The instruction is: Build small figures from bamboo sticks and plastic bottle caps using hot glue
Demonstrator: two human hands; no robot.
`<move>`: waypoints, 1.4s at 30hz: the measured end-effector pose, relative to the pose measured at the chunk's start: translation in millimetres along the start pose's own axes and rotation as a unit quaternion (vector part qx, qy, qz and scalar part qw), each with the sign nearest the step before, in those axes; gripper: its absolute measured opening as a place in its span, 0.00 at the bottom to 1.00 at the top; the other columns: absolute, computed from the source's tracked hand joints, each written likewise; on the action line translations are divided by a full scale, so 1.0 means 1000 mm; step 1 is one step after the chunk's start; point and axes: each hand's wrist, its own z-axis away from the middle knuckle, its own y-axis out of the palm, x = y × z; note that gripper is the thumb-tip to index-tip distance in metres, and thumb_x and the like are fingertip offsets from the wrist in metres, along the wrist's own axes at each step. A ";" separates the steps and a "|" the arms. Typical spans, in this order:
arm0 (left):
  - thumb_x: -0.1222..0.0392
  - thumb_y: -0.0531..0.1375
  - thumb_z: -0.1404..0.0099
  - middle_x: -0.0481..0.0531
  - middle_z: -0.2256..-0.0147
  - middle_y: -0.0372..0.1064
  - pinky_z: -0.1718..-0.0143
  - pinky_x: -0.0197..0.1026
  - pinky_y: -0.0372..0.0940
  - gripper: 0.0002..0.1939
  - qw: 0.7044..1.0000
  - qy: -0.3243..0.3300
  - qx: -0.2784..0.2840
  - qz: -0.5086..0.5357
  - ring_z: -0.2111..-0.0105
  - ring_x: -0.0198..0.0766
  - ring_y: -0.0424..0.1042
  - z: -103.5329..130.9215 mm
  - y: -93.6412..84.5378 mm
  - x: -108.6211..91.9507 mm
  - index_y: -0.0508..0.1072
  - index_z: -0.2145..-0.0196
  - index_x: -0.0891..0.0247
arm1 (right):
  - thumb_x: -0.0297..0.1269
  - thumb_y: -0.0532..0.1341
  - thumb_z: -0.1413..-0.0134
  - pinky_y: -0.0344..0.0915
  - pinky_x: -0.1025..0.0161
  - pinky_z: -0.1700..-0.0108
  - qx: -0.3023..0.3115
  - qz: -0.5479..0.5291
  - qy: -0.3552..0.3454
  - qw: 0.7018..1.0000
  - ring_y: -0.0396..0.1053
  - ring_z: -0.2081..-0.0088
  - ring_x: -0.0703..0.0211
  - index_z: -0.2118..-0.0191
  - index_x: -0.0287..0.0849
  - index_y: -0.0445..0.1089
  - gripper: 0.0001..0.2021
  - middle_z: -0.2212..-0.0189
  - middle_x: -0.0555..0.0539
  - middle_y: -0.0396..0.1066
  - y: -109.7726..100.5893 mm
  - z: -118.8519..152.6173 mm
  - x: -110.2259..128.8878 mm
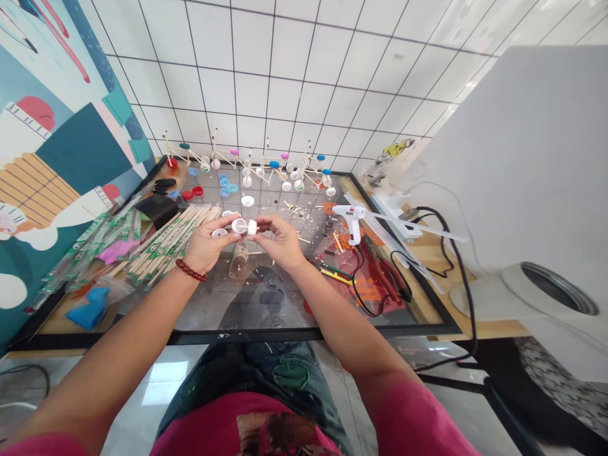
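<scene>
Over the glass tabletop, my left hand (210, 242) pinches a white bottle cap (239, 226) between thumb and fingers, its hollow side turned towards me. My right hand (280, 242) grips a smaller white cap (252, 227) by its edge. The two caps are held close together; whether they touch I cannot tell. A further white cap (219, 233) shows by my left palm, and how it is supported is unclear. Just beyond my fingers a white lid (247, 201) lies on the table. Below the caps a clear cylinder-shaped piece (238, 261) lies on the glass.
Small stick-and-cap models (274, 164) line the back edge. Wrapped wooden sticks (166, 244) lie left, with blue caps (225, 182) and red caps (192, 192) behind. Right are a white glue gun (350, 220), red-handled pliers (386, 275), cords and a power strip (396, 215).
</scene>
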 end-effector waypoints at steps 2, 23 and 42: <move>0.58 0.87 0.67 0.58 0.54 0.86 0.54 0.47 0.79 0.31 1.000 0.003 0.002 0.000 0.53 0.49 0.81 0.000 0.000 0.000 0.91 0.61 0.61 | 0.54 0.81 0.48 0.81 0.52 0.44 0.007 0.024 -0.013 1.000 0.82 0.57 0.54 0.53 0.48 0.81 0.22 0.57 0.48 0.84 0.000 0.001 0.001; 0.59 0.71 0.44 0.53 0.64 0.83 0.45 0.52 0.75 0.12 0.941 0.108 -0.008 -0.319 0.59 0.48 0.80 -0.011 -0.017 0.010 0.89 0.61 0.60 | 0.38 0.77 0.48 0.82 0.55 0.49 -0.014 0.041 0.085 0.995 0.82 0.59 0.56 0.50 0.48 0.77 0.20 0.59 0.51 0.84 0.000 -0.003 -0.015; 0.47 0.82 0.53 0.54 0.64 0.82 0.58 0.48 0.74 0.25 0.986 0.047 0.037 -0.153 0.63 0.46 0.78 0.001 0.002 0.003 0.85 0.62 0.62 | 0.30 0.68 0.38 0.79 0.55 0.45 0.068 0.251 -0.058 0.964 0.79 0.58 0.53 0.38 0.51 0.79 0.23 0.52 0.46 0.83 0.001 0.010 0.001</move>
